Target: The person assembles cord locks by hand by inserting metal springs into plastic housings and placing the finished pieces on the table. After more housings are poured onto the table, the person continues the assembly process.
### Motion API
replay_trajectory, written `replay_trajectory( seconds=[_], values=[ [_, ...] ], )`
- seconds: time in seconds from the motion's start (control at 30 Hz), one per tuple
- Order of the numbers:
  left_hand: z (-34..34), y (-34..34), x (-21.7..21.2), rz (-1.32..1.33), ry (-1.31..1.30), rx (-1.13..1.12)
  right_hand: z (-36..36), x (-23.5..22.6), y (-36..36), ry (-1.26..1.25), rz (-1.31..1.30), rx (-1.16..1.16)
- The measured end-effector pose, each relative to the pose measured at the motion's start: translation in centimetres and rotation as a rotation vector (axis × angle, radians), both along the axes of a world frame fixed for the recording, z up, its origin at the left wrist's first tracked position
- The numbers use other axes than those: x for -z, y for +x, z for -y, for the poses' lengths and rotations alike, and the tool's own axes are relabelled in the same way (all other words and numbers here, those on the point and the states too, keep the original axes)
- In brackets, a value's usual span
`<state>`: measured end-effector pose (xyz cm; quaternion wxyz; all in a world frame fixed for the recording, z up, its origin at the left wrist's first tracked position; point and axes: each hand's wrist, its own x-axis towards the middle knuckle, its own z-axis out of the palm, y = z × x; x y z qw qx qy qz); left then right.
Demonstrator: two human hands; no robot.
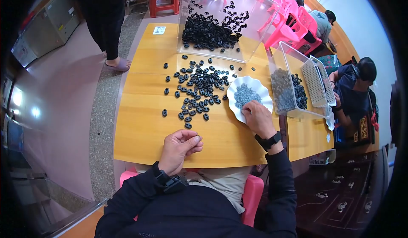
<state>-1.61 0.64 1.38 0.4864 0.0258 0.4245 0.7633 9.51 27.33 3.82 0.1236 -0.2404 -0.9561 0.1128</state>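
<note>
My left hand point(181, 148) is held over the front part of the wooden table point(140, 132), its thumb and fingers pressed together; whatever is between them is too small to make out. At the white dish point(266, 97) with a wavy rim, my right hand point(257, 117) dips its closed fingertips into a heap of small grey pieces point(247, 92), perhaps springs. What those fingertips grip is hidden. Left of the dish, many loose black oval pieces point(204, 80) with two holes, like cord locks, lie scattered. The nearest black oval point(188, 126) is just beyond my left hand.
A big clear bin point(255, 47) holding more black parts stands at the back. To the right are a smaller clear box point(278, 61) and a white perforated basket point(312, 83). One person point(357, 81) sits at the right; another stands far left. Pink chairs point(293, 21) fill the back right.
</note>
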Motion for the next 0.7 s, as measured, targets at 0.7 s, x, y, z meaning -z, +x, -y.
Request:
replay_trajectory(
  seconds=[0.7],
  values=[
    [-0.1,0.1,0.0,-0.007,0.011,-0.002,-0.8,-1.6,1.4,-0.151,-0.038,-0.071]
  ],
)
